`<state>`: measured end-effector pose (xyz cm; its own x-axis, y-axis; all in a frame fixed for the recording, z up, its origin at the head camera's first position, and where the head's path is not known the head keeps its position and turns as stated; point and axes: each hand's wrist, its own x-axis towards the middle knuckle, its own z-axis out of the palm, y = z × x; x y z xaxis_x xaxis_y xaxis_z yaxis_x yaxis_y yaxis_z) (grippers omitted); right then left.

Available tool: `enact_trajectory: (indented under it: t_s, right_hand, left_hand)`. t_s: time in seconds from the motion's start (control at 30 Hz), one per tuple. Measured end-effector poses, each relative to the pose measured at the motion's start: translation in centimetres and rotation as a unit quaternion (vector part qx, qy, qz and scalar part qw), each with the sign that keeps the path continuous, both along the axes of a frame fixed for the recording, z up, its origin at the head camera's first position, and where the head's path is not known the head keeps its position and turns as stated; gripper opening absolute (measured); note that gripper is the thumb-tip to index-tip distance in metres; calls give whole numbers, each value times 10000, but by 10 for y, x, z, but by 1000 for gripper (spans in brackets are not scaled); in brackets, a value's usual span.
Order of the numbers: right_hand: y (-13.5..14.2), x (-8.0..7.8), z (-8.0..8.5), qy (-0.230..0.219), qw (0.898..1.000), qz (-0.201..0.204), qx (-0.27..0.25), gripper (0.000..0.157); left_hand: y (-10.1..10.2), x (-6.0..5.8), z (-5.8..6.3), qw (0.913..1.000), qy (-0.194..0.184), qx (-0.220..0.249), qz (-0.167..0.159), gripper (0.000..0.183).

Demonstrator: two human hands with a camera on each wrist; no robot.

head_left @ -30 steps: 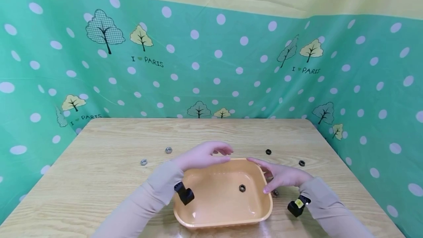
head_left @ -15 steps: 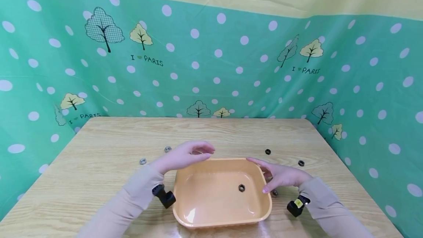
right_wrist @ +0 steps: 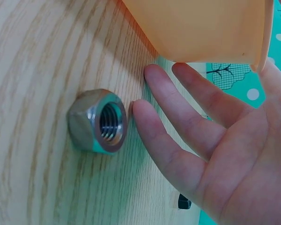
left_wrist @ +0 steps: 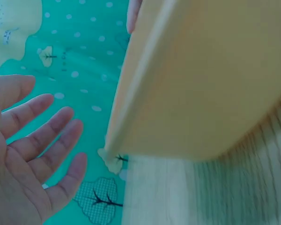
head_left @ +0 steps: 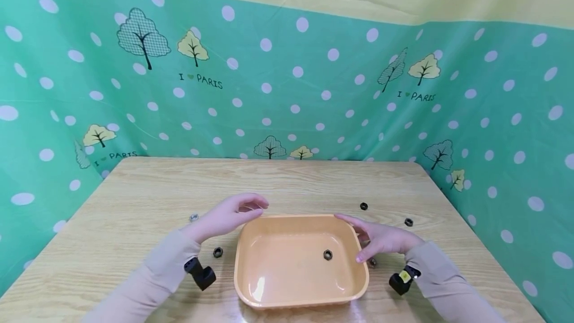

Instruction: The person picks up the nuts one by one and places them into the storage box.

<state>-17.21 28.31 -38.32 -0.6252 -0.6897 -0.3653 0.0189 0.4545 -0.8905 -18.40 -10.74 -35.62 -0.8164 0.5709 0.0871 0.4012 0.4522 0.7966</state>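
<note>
An orange plastic basin point(head_left: 301, 306) stands near the front of the table with one dark hex nut point(head_left: 328, 254) inside. My right hand point(head_left: 381, 237) rests against its right side, thumb at the rim and the other fingers extended. A metal hex nut point(right_wrist: 98, 122) lies close to those fingertips in the right wrist view. My left hand point(head_left: 230, 216) hovers by the basin's far left corner, holding nothing. In the left wrist view its fingers are loosely spread, apart from the basin wall. A dark nut point(head_left: 217, 252) lies between the left forearm and the basin.
A silver nut point(head_left: 194, 217) lies behind the left wrist. Towards the right rear are a black nut point(head_left: 363, 206) and another dark nut point(head_left: 408, 222). A green dotted curtain point(head_left: 278, 98) hangs behind the wooden table point(head_left: 148, 188).
My left hand has moved left from above the basin's far rim, uncovering the dark nut beside the basin and hiding a silver nut. The right hand and basin have hardly moved.
</note>
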Motion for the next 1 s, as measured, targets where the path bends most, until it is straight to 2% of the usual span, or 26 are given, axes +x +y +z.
enact_trajectory:
  t_s: [0.33, 0.63, 1.0]
  right_hand:
    - [0, -1, -1, -67, 10000, -11, -21, 103]
    - [-1, -2, -3, -62, 9999, 46, -80, 104]
    - [-1, -3, -3, -44, 10000, 48, -67, 105]
  left_hand:
    - [-27, 1, -7, 9984, 230, -48, 510, 26]
    - [-53, 3, -15, 9970, 330, -185, 674, 25]
    - [-94, 7, -27, 9891, 439, -539, 1298, 26]
